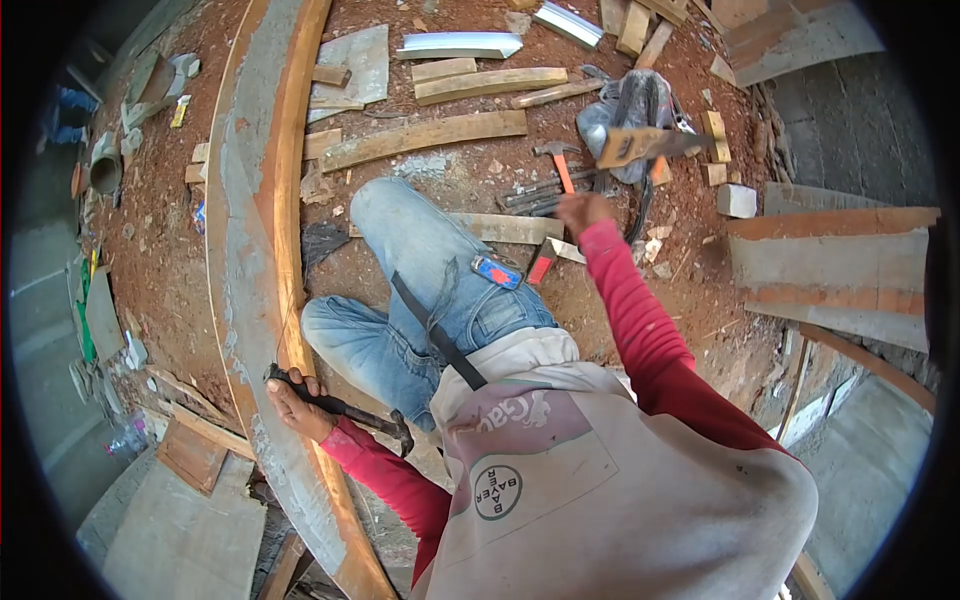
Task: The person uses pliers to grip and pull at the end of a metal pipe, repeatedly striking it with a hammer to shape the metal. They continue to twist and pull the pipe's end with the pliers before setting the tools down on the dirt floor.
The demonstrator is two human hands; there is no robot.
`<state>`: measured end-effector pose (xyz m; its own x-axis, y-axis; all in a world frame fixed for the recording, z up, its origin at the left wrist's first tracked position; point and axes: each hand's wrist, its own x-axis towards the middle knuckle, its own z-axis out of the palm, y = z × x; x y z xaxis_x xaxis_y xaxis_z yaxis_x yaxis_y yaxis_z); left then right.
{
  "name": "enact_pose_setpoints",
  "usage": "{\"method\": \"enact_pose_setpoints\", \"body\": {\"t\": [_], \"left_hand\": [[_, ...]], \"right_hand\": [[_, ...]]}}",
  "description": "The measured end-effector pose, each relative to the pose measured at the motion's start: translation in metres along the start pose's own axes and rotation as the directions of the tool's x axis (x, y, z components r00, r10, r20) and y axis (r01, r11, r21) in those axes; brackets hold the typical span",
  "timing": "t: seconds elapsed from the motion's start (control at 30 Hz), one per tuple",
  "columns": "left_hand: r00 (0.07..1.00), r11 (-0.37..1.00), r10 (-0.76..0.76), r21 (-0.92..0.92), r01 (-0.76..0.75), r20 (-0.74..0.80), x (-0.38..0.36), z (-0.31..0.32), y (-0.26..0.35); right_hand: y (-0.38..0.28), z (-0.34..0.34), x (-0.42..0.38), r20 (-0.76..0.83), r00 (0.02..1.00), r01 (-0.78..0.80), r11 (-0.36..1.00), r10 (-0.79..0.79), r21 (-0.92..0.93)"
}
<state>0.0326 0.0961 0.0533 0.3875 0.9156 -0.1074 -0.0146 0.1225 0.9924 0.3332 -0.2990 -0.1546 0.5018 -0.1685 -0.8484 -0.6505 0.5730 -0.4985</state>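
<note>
My left hand is closed around the black handle of a claw hammer, above the edge of a long plank caked with cement. The hammer's dark head points toward my lap. Out in front, my right hand is closed at the lower end of the orange handle of a second hammer, whose metal head points away from me. Beside that hand lie several dark metal rods. A handsaw with a wooden handle rests by a grey plastic bag.
Wood offcuts and metal channel pieces lie scattered on the reddish dirt. A blue and red tape measure sits at my hip, near a red-ended block. Cement-stained boards stand at the right.
</note>
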Motion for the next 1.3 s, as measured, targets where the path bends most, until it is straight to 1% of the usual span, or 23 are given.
{"method": "enact_pose_setpoints", "body": {"t": [0.03,0.07,0.13,0.17,0.23,0.27,0.47,0.5,0.53,0.57,0.67,0.73,0.77,0.8,0.9,0.97,1.03,1.07,1.1,1.13,1.2,1.23,1.3], "left_hand": [[1.0,1.0,0.009,-0.009,-0.009,0.006,-0.001,-0.003,0.0],[1.0,1.0,0.013,-0.009,-0.013,0.002,-0.001,-0.007,0.001],[1.0,1.0,0.022,-0.014,-0.022,-0.016,-0.002,-0.009,0.002],[0.999,0.999,0.03,-0.015,-0.031,-0.018,-0.002,-0.011,0.002],[0.998,0.999,0.034,-0.02,-0.035,-0.044,-0.005,-0.016,0.007],[0.993,1.0,0.022,0.006,-0.021,-0.12,-0.008,-0.016,0.005],[0.981,0.999,-0.033,0.001,0.034,-0.191,-0.015,-0.015,-0.004],[0.966,0.999,-0.028,0.026,0.036,-0.257,-0.018,-0.005,0.0],[0.96,0.999,0.034,0.049,-0.021,-0.28,-0.014,-0.019,-0.016],[0.939,0.984,-0.005,0.163,0.065,-0.344,-0.015,-0.01,-0.003],[0.96,0.999,-0.014,0.039,0.026,-0.281,-0.015,-0.004,0.018],[0.98,1.0,0.004,-0.022,-0.008,-0.197,-0.013,-0.002,0.025],[0.988,0.997,0.005,-0.077,-0.017,-0.153,-0.013,-0.003,0.023],[0.989,0.995,0.009,-0.098,-0.023,-0.147,-0.012,-0.005,0.026],[0.991,0.992,-0.001,-0.125,-0.016,-0.133,-0.009,-0.002,0.026],[0.995,0.989,-0.007,-0.146,-0.008,-0.1,-0.003,-0.002,0.023],[0.991,0.998,0.06,0.007,-0.059,-0.123,0.001,-0.004,0.016],[0.993,0.999,0.051,0.008,-0.051,-0.102,0.002,-0.005,0.014],[0.995,0.999,0.053,0.008,-0.053,-0.086,0.003,-0.004,0.013],[0.997,0.997,0.029,-0.064,-0.034,-0.066,0.001,0.001,0.015],[0.999,0.989,0.034,-0.143,-0.039,-0.038,-0.001,0.008,0.019],[0.998,0.987,0.037,-0.154,-0.044,-0.05,-0.003,0.009,0.02],[0.995,0.982,0.065,-0.173,-0.076,-0.07,-0.003,0.005,0.024]], "right_hand": [[0.022,0.005,0.016,0.234,0.969,0.005,0.946,0.075,-0.325],[0.038,0.018,0.02,0.238,0.968,0.004,0.945,0.078,-0.326],[0.058,0.045,0.033,-0.114,0.993,-0.085,0.764,0.015,-0.639],[0.059,0.051,0.04,-0.106,0.994,-0.08,0.766,0.016,-0.638],[0.067,0.054,0.05,-0.247,0.969,-0.123,0.801,-0.032,-0.586],[0.07,0.053,0.053,-0.259,0.964,-0.104,0.803,-0.064,-0.586],[0.075,0.046,0.07,-0.243,0.95,0.006,0.786,-0.197,-0.618],[0.075,0.046,0.075,-0.226,0.948,0.034,0.777,-0.224,-0.628],[0.075,0.04,0.084,-0.193,0.95,0.071,0.773,-0.245,-0.63],[0.072,0.038,0.095,-0.144,0.954,0.12,0.775,-0.262,-0.62],[0.045,0.027,0.126,0.022,0.962,0.251,0.845,-0.274,-0.471],[0.021,0.001,0.139,0.217,0.959,0.232,0.946,-0.183,-0.226],[0.009,-0.023,0.134,0.425,0.904,0.092,0.993,-0.053,-0.072],[-0.006,-0.033,0.105,0.754,0.635,-0.2,0.979,0.167,-0.049],[-0.056,0.029,-0.119,0.391,0.77,-0.3,0.826,0.505,-0.477],[-0.069,0.032,-0.148,0.489,0.693,-0.139,0.764,0.53,-0.631],[-0.074,0.041,-0.182,0.684,0.544,0.162,0.738,0.487,-0.655],[-0.075,0.054,-0.2,0.709,0.542,0.418,0.587,0.451,-0.693],[-0.069,0.067,-0.217,0.717,0.592,0.584,0.418,0.367,-0.696],[-0.073,0.087,-0.246,0.736,0.557,0.691,0.276,0.384,-0.668],[-0.068,0.102,-0.261,0.925,0.273,0.957,0.026,0.265,-0.29],[-0.065,0.109,-0.266,0.933,0.256,0.963,0.019,0.253,-0.269],[-0.054,0.122,-0.272,0.978,-0.162,0.981,-0.132,-0.131,0.145]]}}
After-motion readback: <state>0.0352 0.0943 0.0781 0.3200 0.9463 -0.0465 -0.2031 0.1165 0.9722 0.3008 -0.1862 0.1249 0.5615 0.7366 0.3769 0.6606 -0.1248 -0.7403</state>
